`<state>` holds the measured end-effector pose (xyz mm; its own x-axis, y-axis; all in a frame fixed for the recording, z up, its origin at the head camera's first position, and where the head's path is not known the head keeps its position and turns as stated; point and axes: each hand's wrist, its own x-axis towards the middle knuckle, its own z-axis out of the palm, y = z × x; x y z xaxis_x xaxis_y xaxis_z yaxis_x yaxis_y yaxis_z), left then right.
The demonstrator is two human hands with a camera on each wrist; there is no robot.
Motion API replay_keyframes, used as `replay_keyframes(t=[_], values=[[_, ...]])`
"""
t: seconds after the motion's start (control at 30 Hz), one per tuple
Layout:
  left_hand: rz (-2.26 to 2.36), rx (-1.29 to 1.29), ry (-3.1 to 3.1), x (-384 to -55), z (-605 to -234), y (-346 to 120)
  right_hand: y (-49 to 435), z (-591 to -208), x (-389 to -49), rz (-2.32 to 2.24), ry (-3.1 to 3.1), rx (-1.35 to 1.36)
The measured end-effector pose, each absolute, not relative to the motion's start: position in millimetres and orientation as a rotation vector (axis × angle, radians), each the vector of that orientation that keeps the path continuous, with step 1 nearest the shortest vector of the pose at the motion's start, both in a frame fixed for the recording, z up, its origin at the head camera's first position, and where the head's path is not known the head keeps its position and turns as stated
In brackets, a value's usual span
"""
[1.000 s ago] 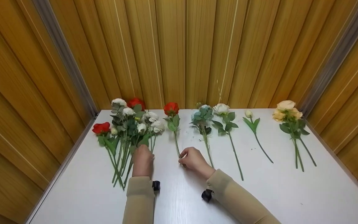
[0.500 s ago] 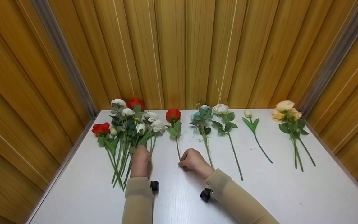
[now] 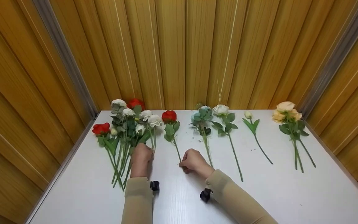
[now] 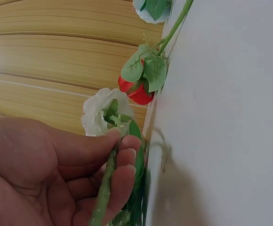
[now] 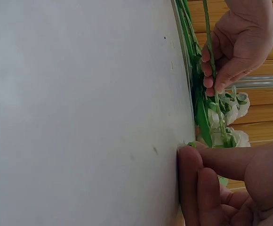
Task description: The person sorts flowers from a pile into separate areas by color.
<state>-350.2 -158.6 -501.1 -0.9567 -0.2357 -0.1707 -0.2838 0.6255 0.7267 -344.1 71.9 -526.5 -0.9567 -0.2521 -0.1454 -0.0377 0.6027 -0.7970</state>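
In the head view my left hand [image 3: 141, 154] is over the flower pile at the left of the table. It pinches a green stem [image 4: 104, 190] between thumb and fingers, and a white flower [image 4: 98, 113] shows beyond its fingertips in the left wrist view. My right hand [image 3: 194, 161], low over the tabletop, pinches the lower end of a red rose's stem. That red rose [image 3: 169, 116] points away from me, its bloom close to the white flowers [image 3: 155, 121]. In the right wrist view most of the rose is hidden behind my fingers.
Several red and white flowers [image 3: 128, 112] with crossing stems lie around the left hand. Right of the red rose lie a blue flower [image 3: 202, 114], a white rose [image 3: 221, 109], a white tulip [image 3: 248, 114] and peach roses [image 3: 285, 106]. Wooden panels [image 3: 197, 53] wall the white table [image 3: 179, 202].
The red rose has come nearer to me, and its bloom has swung left. The white flowers at my left hand have shifted slightly left and back. Both hands have barely moved.
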Motion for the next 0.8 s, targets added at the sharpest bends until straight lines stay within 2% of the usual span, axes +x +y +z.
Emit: replay_keyframes(t=[0.3,0.5,0.8], values=[[1.529,-0.412,2.825,-351.4,-495.8,-143.6,73.2,-524.5,-340.6,-1.284,2.586,-0.258],[1.852,-0.333,2.640,-354.0,-490.3,-130.8,72.1,-521.1,-336.8,-1.309,2.600,-0.287],[2.067,-0.181,2.482,-354.1,-489.6,-104.3,66.7,-523.2,-333.4,-1.602,2.398,-0.430]])
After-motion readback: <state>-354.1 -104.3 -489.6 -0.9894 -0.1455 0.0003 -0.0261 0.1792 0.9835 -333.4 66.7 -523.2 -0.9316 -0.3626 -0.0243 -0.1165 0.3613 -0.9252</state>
